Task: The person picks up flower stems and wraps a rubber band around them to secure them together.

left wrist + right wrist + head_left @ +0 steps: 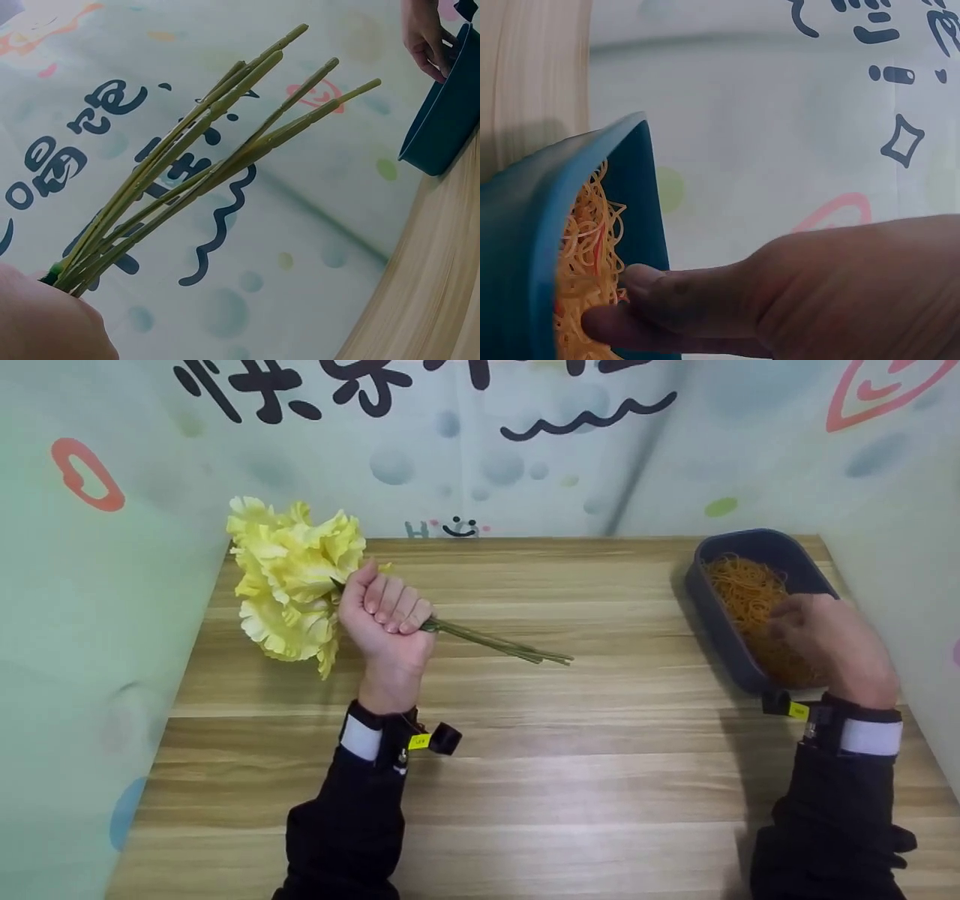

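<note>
My left hand (390, 611) grips the green stems (502, 643) of a bunch of yellow ruffled flowers (292, 577), fingers curled round them just below the blooms. The bare stem ends point right in the head view and fan out in the left wrist view. At the right, my right hand (836, 641) reaches into a dark blue box (712, 619) of tan rubber bands (746, 585); it is blurred in the head view. The right wrist view shows its thumb (645, 279) and a finger extended at the bands (585, 247), with no band plainly held between them.
The box stands near the right edge of the wood-grain table (570, 780). Behind the table rises a pale printed backdrop (465, 457) with dark lettering and bubbles, which continues along both sides. Each wrist wears a strapped camera.
</note>
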Available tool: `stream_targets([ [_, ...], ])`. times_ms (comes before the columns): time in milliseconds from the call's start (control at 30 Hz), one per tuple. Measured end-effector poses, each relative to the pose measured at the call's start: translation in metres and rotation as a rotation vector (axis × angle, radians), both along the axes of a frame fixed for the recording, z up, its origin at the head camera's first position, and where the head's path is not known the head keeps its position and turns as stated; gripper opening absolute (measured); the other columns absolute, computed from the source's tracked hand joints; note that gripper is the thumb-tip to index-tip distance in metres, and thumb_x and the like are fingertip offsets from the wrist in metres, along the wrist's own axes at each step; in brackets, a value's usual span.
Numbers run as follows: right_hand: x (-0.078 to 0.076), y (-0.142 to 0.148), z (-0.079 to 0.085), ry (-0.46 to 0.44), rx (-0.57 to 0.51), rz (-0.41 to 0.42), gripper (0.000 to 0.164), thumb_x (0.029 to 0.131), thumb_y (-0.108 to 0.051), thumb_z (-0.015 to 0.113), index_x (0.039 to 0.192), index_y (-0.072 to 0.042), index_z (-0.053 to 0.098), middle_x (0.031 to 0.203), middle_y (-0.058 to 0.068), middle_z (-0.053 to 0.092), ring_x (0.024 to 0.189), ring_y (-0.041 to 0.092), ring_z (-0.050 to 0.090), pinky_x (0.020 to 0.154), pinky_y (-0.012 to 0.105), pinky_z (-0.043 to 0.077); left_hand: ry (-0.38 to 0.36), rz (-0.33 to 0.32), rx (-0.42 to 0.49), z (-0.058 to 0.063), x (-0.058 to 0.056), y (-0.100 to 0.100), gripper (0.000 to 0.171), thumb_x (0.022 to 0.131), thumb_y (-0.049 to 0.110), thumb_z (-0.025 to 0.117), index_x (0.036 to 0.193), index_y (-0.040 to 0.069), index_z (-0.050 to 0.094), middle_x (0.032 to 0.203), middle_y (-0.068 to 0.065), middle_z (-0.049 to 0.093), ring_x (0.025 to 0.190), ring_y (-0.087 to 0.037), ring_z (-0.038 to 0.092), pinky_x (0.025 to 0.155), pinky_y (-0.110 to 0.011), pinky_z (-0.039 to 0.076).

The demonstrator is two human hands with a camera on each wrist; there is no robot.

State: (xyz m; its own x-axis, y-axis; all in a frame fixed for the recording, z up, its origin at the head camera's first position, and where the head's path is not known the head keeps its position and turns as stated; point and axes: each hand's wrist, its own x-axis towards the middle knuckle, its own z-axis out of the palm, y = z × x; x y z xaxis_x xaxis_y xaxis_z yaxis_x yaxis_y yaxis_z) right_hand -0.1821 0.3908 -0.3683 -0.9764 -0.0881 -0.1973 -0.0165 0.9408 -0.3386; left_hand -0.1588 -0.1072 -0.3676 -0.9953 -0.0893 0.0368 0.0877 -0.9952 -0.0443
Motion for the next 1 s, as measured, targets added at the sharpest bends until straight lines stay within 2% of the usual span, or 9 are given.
stream_targets([
  [133, 0.001, -0.001, 0.002, 0.013, 0.013, -0.021, 0.027, 0.102, -0.008, 0.054, 0.120, 0.012, 0.060, 0.116, 0.038, 0.062, 0.101, 0.053, 0.060, 0.081, 0.066, 0.048, -0.004, 0.006, -0.007, 0.000, -0.001, 0.001, 0.057, 0.105, 0.018, 0.033, 0.048, 0.016, 0.035, 0.037, 0.005, 0.032, 0.033, -0.006, 0.016, 0.029, -0.019, 0.015],
  [300, 0.002, -0.003, 0.005, 0.056, 0.026, -0.027, 0.030, 0.104, -0.013, 0.058, 0.118, 0.014, 0.064, 0.117, 0.039, 0.061, 0.098, 0.053, 0.062, 0.081, 0.066, 0.049, 0.000, -0.001, -0.001, 0.000, -0.002, 0.002, 0.056, 0.105, 0.017, 0.034, 0.048, 0.015, 0.035, 0.038, 0.004, 0.032, 0.030, -0.007, 0.021, 0.029, -0.020, 0.016],
  [567, 0.003, 0.000, 0.008, -0.026, 0.010, -0.018, 0.036, 0.106, -0.021, 0.057, 0.120, 0.012, 0.065, 0.123, 0.038, 0.059, 0.105, 0.053, 0.060, 0.085, 0.067, 0.048, 0.007, 0.002, 0.004, 0.001, -0.001, 0.001, 0.057, 0.106, 0.018, 0.032, 0.049, 0.015, 0.035, 0.038, 0.004, 0.032, 0.029, -0.008, 0.025, 0.030, -0.020, 0.016],
  [767, 0.002, -0.001, 0.009, -0.019, 0.009, 0.023, 0.033, 0.104, -0.016, 0.059, 0.119, 0.012, 0.066, 0.121, 0.038, 0.061, 0.104, 0.053, 0.060, 0.084, 0.066, 0.048, -0.013, 0.002, 0.009, 0.001, 0.000, 0.001, 0.057, 0.106, 0.019, 0.034, 0.049, 0.015, 0.035, 0.038, 0.004, 0.032, 0.029, -0.009, 0.026, 0.029, -0.020, 0.016],
  [833, 0.002, -0.003, 0.010, -0.010, 0.012, 0.016, 0.033, 0.104, -0.015, 0.058, 0.121, 0.012, 0.065, 0.122, 0.038, 0.060, 0.103, 0.051, 0.061, 0.081, 0.062, 0.050, -0.013, -0.001, 0.012, 0.001, 0.000, 0.001, 0.058, 0.106, 0.019, 0.034, 0.048, 0.015, 0.035, 0.038, 0.004, 0.032, 0.028, -0.009, 0.026, 0.030, -0.020, 0.015],
  [900, 0.004, -0.005, 0.013, 0.001, 0.009, -0.003, 0.033, 0.105, -0.015, 0.056, 0.124, 0.012, 0.063, 0.122, 0.039, 0.060, 0.094, 0.046, 0.062, 0.071, 0.054, 0.052, -0.007, -0.005, 0.017, 0.001, 0.000, 0.001, 0.058, 0.106, 0.019, 0.033, 0.048, 0.015, 0.035, 0.038, 0.004, 0.032, 0.029, -0.009, 0.025, 0.030, -0.020, 0.015],
  [1000, 0.005, -0.010, 0.017, 0.053, -0.015, -0.016, 0.034, 0.106, -0.016, 0.054, 0.128, 0.010, 0.062, 0.122, 0.037, 0.061, 0.080, 0.035, 0.060, 0.057, 0.039, 0.045, -0.005, -0.007, 0.013, 0.001, 0.000, 0.000, 0.058, 0.105, 0.019, 0.033, 0.048, 0.015, 0.035, 0.038, 0.004, 0.032, 0.029, -0.008, 0.025, 0.030, -0.020, 0.015],
])
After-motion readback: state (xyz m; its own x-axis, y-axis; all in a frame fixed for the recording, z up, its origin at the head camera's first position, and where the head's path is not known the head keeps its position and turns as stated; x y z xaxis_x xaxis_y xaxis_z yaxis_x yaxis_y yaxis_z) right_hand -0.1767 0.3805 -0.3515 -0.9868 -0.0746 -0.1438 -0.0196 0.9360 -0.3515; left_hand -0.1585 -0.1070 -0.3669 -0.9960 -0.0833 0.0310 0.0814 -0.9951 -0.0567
